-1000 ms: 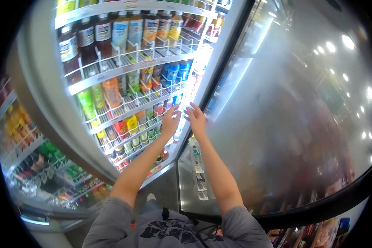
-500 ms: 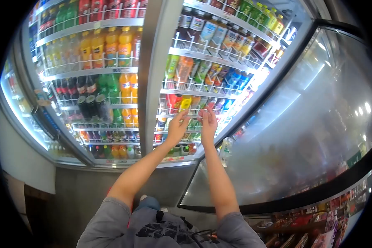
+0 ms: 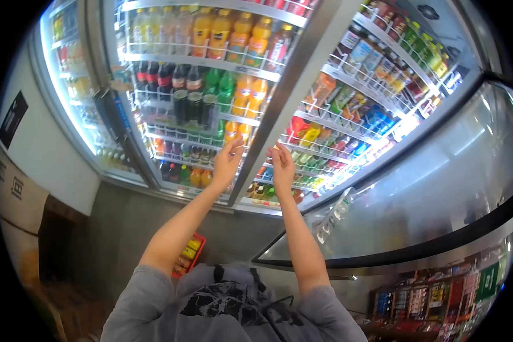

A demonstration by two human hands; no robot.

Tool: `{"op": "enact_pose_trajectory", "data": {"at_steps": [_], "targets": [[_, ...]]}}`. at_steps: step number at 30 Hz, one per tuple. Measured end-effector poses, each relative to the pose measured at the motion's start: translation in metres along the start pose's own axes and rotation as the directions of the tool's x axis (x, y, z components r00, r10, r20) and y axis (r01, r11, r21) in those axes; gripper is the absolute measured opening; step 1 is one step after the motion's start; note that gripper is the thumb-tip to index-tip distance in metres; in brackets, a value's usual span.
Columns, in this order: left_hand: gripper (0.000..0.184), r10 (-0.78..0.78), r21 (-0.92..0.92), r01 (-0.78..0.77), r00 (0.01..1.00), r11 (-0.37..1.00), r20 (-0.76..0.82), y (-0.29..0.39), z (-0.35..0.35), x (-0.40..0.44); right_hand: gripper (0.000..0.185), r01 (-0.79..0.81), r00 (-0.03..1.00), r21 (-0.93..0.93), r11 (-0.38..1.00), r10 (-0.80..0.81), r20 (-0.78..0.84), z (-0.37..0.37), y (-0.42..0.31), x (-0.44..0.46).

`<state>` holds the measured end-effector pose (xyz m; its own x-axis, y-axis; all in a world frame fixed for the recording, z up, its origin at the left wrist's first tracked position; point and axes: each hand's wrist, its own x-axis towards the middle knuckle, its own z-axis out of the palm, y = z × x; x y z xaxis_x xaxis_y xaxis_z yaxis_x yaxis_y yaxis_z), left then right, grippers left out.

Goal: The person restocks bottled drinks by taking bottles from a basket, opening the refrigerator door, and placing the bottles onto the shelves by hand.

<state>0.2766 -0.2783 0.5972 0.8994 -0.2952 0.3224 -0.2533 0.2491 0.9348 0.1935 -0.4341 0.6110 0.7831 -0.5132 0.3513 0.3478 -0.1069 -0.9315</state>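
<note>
My left hand point(image 3: 228, 162) is raised in front of the middle cooler section, near its orange bottles point(image 3: 243, 94); its fingers are bent and apart, with nothing seen in them. To its right, before the open cooler section, is my right hand point(image 3: 281, 164), its fingers curled; whether something small is between them cannot be made out. The hands do not touch each other. Behind the right hand, wire-fronted shelves point(image 3: 356, 85) hold rows of bottles, among them a yellow one point(image 3: 310, 134). Dark cans point(image 3: 194, 107) stand on a shelf left of my left hand.
An open, fogged glass door point(image 3: 404, 199) extends on the right. A red basket point(image 3: 197, 255) with packaged goods sits on the grey floor point(image 3: 119, 228) at lower left. Cardboard boxes point(image 3: 20, 194) are at the far left, and stocked racks point(image 3: 427, 296) at lower right.
The view has swung left, so the coolers and open door appear farther right and the red basket now shows. Both hands stay raised, now slightly farther apart, and the right fingers look more curled.
</note>
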Motion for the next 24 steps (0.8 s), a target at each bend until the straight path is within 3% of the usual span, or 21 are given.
{"op": "enact_pose_trajectory", "data": {"at_steps": [4, 6, 9, 10, 11, 13, 15, 19, 20, 23, 24], "targets": [[0.034, -0.013, -0.031, 0.009, 0.993, 0.999, -0.119, -0.03, -0.071, -0.02, 0.036, -0.061, 0.988, 0.077, 0.995, 0.049, 0.146, 0.067, 0.03, -0.025], [0.034, -0.049, -0.008, 0.048, 0.972, 0.999, -0.231, -0.035, -0.124, -0.047, 0.037, -0.181, 0.952, 0.05, 0.982, 0.163, 0.259, 0.119, 0.053, -0.046], [0.034, -0.079, 0.0, 0.084, 0.931, 0.996, -0.356, -0.036, -0.175, -0.075, 0.037, -0.232, 0.892, 0.048, 0.972, 0.193, 0.408, 0.168, 0.095, -0.063], [0.035, -0.137, 0.044, 0.168, 0.904, 0.985, -0.405, -0.041, -0.192, -0.085, 0.037, -0.274, 0.866, 0.053, 0.96, 0.222, 0.448, 0.183, 0.107, -0.07], [0.035, -0.198, 0.074, 0.259, 0.867, 0.963, -0.457, -0.047, -0.208, -0.097, 0.037, -0.319, 0.834, 0.051, 0.946, 0.255, 0.489, 0.196, 0.12, -0.078], [0.034, -0.166, 0.071, 0.25, 0.803, 0.966, -0.573, -0.083, -0.237, -0.121, 0.038, -0.354, 0.756, 0.007, 0.935, 0.282, 0.591, 0.219, 0.142, -0.091], [0.034, -0.216, 0.009, 0.303, 0.701, 0.953, -0.68, -0.107, -0.261, -0.15, 0.037, -0.487, 0.684, -0.017, 0.873, 0.393, 0.615, 0.239, 0.16, -0.11], [0.034, -0.31, -0.063, 0.421, 0.55, 0.905, -0.776, -0.133, -0.288, -0.211, 0.037, -0.515, 0.537, -0.122, 0.848, 0.43, 0.726, 0.255, 0.227, -0.149], [0.031, -0.262, -0.084, 0.364, 0.477, 0.928, -0.839, -0.164, -0.293, -0.23, 0.037, -0.542, 0.502, -0.14, 0.829, 0.452, 0.737, 0.255, 0.245, -0.16], [0.031, -0.317, -0.193, 0.358, 0.329, 0.914, -0.889, -0.204, -0.299, -0.282, 0.037, -0.555, 0.394, -0.248, 0.794, 0.514, 0.762, 0.249, 0.28, -0.191], [0.031, -0.34, -0.19, 0.448, 0.283, 0.874, -0.897, -0.214, -0.301, -0.3, 0.036, -0.584, 0.354, -0.268, 0.767, 0.537, 0.766, 0.246, 0.293, -0.202]]}}
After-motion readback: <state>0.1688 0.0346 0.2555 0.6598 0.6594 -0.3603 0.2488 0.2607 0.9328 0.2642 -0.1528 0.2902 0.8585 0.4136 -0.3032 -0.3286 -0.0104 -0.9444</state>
